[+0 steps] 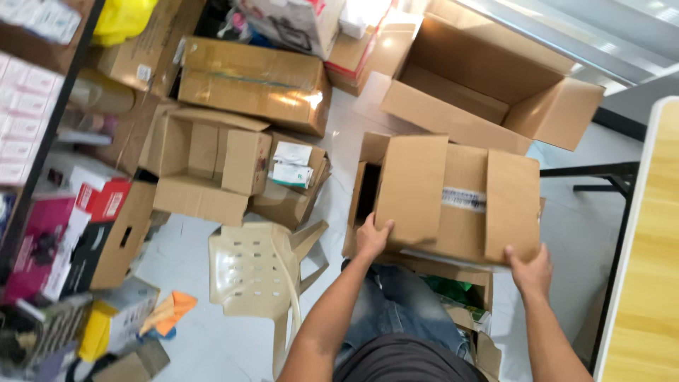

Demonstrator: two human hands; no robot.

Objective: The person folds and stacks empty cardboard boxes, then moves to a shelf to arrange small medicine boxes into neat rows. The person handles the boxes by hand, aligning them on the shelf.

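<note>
I hold a brown cardboard box (pixel 453 198) in front of me with both hands, above my lap. My left hand (pixel 371 237) grips its near left edge under a loose flap. My right hand (pixel 530 272) grips the near right corner from below. The box's top flaps are partly folded over, with a strip of tape and a label across the middle. A dark opening shows at its left side. Below the box sits another open carton (pixel 460 283) with something green inside.
A cream plastic chair (pixel 258 272) lies tipped on the floor to my left. Open and taped cardboard boxes (pixel 212 159) crowd the floor ahead, a large open one (pixel 488 85) at the back right. Shelves with packages (pixel 32 106) stand left; a wooden table (pixel 647 247) stands right.
</note>
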